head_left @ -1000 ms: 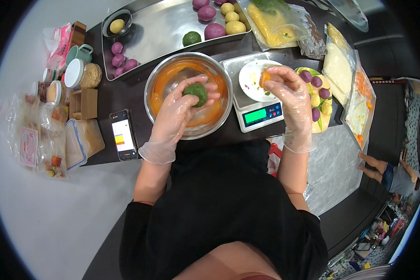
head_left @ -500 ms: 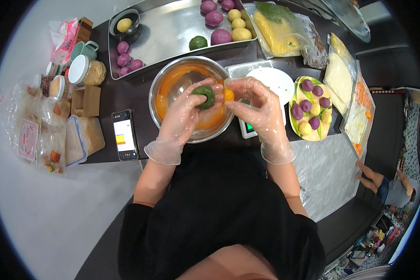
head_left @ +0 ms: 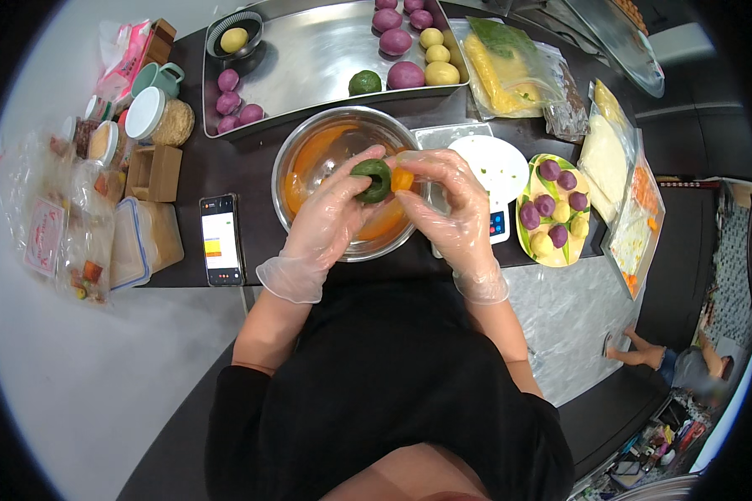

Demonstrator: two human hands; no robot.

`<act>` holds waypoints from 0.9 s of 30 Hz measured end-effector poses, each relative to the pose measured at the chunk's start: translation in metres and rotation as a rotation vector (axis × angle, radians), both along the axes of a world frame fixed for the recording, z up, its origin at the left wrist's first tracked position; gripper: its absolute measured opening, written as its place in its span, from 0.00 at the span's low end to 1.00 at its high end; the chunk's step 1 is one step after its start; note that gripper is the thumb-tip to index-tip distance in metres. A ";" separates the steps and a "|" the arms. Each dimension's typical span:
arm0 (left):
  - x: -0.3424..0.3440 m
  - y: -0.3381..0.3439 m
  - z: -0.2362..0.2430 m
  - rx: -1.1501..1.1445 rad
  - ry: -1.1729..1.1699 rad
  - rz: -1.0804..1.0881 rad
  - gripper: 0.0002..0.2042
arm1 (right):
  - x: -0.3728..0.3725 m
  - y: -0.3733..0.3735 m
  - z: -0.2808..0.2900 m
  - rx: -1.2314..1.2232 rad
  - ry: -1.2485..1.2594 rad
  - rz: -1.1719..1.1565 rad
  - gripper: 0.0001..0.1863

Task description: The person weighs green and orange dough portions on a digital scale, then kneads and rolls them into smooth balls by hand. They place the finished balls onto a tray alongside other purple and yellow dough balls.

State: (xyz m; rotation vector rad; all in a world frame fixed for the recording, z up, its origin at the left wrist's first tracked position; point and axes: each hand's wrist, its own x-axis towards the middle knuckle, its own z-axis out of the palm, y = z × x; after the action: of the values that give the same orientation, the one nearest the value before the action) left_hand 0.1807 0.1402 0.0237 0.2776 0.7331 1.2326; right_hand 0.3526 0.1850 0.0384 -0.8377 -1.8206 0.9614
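My left hand (head_left: 330,213), in a clear plastic glove, holds a dark green dough ball (head_left: 368,192) with a hollow pressed into it. My gloved right hand (head_left: 443,204) pinches a small orange piece (head_left: 403,179) just beside the green dough. Both hands are over a steel bowl (head_left: 342,115) streaked with orange inside. Right of the bowl, a white plate (head_left: 489,159) with small green specks sits on a scale (head_left: 497,224). Beside that is a yellow plate (head_left: 560,257) with several purple and pale yellow balls.
At the back, a steel tray (head_left: 292,58) holds coloured balls. A phone (head_left: 220,238) lies at left, near jars (head_left: 172,123), cartons and bags (head_left: 54,217). Filled bags (head_left: 501,71) lie at back right, a tray (head_left: 631,259) at right. Another person (head_left: 643,355) appears far right.
My right hand has moved left from above the white plate to beside the green dough, bringing the orange piece. The dough now shows a deeper hollow. The other person's legs have shifted.
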 end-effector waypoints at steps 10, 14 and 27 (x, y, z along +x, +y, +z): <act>0.004 -0.003 0.001 0.063 -0.048 -0.009 0.25 | -0.010 -0.008 0.000 0.102 -0.108 -0.060 0.16; 0.008 -0.003 0.001 0.122 0.035 0.016 0.24 | -0.014 -0.010 -0.006 0.286 -0.199 -0.164 0.16; 0.026 -0.007 0.017 0.196 0.105 0.088 0.22 | -0.017 -0.015 0.003 0.356 -0.184 -0.268 0.17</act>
State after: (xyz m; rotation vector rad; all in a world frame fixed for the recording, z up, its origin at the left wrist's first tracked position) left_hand 0.2063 0.1337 0.0402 0.4784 0.7220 1.3835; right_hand 0.3356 0.1699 0.0413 -0.9352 -1.8998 0.3852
